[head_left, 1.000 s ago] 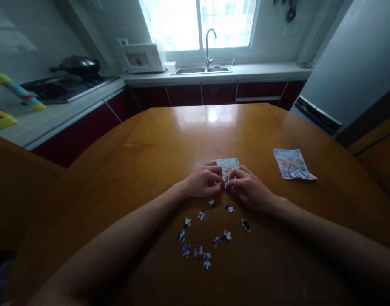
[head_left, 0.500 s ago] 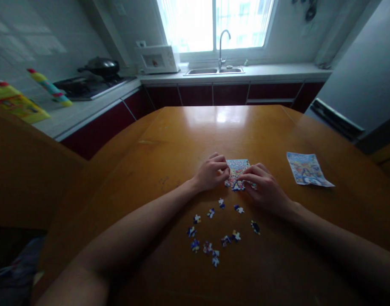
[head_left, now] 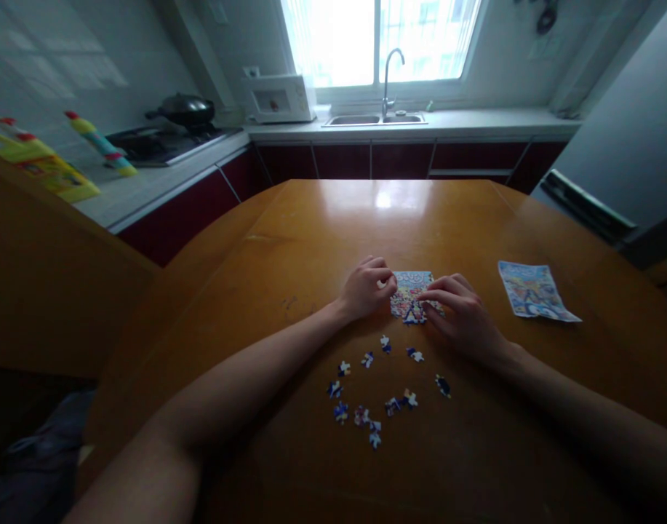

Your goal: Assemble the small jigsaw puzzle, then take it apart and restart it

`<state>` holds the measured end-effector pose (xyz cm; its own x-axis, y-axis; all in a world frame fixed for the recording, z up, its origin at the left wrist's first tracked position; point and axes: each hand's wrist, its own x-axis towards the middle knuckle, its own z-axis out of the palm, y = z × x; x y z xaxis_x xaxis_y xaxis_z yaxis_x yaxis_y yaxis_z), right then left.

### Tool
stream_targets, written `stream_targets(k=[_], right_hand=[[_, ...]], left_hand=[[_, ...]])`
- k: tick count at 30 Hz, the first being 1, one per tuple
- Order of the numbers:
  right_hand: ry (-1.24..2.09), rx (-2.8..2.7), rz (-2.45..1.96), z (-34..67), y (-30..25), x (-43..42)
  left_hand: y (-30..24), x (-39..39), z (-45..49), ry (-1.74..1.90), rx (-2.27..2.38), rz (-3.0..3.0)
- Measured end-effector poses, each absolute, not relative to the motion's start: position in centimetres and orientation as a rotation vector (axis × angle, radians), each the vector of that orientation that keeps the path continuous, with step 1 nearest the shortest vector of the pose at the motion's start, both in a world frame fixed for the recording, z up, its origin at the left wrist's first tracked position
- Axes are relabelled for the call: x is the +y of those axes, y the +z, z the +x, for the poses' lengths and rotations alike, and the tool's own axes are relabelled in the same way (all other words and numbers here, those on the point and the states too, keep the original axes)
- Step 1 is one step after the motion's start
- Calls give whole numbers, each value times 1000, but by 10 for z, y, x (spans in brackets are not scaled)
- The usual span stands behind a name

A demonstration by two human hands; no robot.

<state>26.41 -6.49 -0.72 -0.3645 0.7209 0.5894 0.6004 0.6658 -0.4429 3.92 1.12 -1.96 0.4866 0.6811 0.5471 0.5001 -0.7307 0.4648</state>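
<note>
A small, partly assembled jigsaw puzzle (head_left: 410, 281) with a colourful print lies flat on the wooden table between my hands. My left hand (head_left: 368, 290) is closed, its curled fingertips against the puzzle's left edge. From the right, my right hand (head_left: 464, 313) has thumb and fingers drawn together on the puzzle's lower right part, covering that corner. Whether a single piece is between those fingertips is hidden. Several loose jigsaw pieces lie in a rough ring nearer to me, among them a dark piece (head_left: 443, 386), a white-and-blue piece (head_left: 414, 354) and a purple-blue piece (head_left: 340, 413).
A creased printed picture sheet (head_left: 536, 291) lies to the right on the table (head_left: 311, 218). Past the table's far edge stand a sink (head_left: 355, 120), a white microwave (head_left: 281, 98) and a stove with a black wok (head_left: 185, 110). Cleaner bottles (head_left: 54, 164) stand at left.
My view has shifted slightly, moving the whole scene a little to the right. The right fingers have moved slightly on the puzzle; the left hand stays at its left edge.
</note>
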Motion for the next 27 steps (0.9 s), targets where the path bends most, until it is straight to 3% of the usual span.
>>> stream_targets(k=[10, 17, 27], right_hand=[[464, -2561, -627, 181, 22, -116], [398, -2833, -622, 142, 16, -117], [469, -2779, -626, 145, 9, -116]], left_hand=[[-20, 11, 42, 1132, 1046, 2468], [-17, 9, 42, 1092, 1080, 2473], [-17, 9, 42, 1111, 1067, 2481]])
